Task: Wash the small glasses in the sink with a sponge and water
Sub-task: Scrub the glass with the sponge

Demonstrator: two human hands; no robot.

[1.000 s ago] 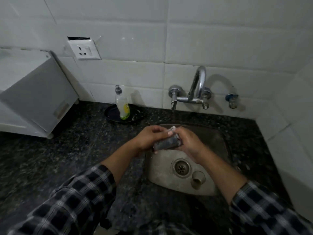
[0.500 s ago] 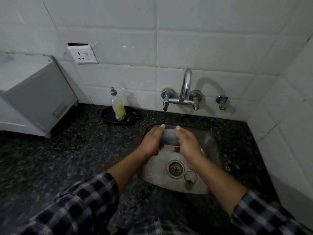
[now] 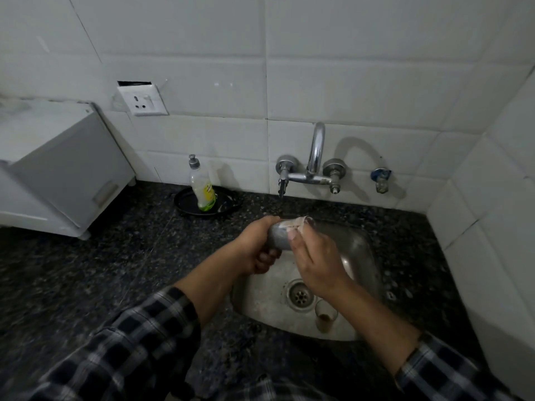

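I hold a small clear glass (image 3: 278,238) on its side over the back of the steel sink (image 3: 365,257). My left hand (image 3: 256,251) grips its base end. My right hand (image 3: 317,260) has its fingers on the mouth end, fingertips showing through the glass. The glass is just below and in front of the left tap spout (image 3: 281,189). A second small glass (image 3: 326,315) with brown dregs stands upright in the sink, right of the drain (image 3: 299,295). I cannot make out a sponge.
A curved chrome faucet (image 3: 316,153) is mounted on the tiled wall. A dish soap bottle (image 3: 202,186) stands in a black dish (image 3: 185,205) on the dark granite counter (image 3: 115,270). A white appliance (image 3: 58,169) fills the left. A blue valve (image 3: 380,178) is at the right.
Both hands carried the glass away from me, toward the back of the sink under the left tap. My right fingers shifted onto the glass's mouth end.
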